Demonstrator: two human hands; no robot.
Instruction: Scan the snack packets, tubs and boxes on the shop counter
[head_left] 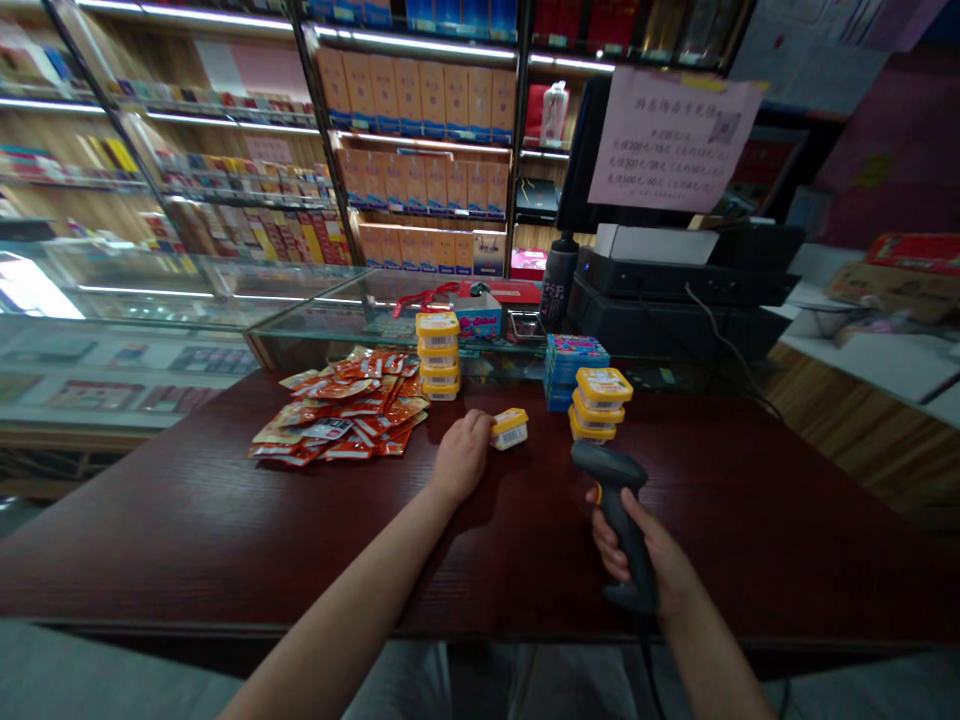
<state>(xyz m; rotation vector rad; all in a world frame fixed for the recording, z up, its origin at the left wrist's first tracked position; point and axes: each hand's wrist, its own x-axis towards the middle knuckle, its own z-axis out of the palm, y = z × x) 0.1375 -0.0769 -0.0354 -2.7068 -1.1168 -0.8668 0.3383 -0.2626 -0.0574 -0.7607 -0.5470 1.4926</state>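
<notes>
My left hand (463, 456) grips the left end of a small plastic tub (511, 431) with a yellow lid. The tub is tilted, and a barcode label on its side faces me. In my right hand (649, 550) is a dark grey barcode scanner (628, 520), held by its handle with the head up and its cable hanging down. Just beyond the scanner stands a stack of several yellow-lidded tubs (601, 402). Another, taller stack of such tubs (438, 356) rises behind my left hand. Left of it lies a heap of orange snack packets (349, 408).
A pile of blue boxes (571, 368) stands behind the right stack. At the back are a glass display case (337, 300), a black bottle (556, 280), and a monitor with a paper notice (667, 135). The dark wooden tabletop (247, 540) ends close to my lap.
</notes>
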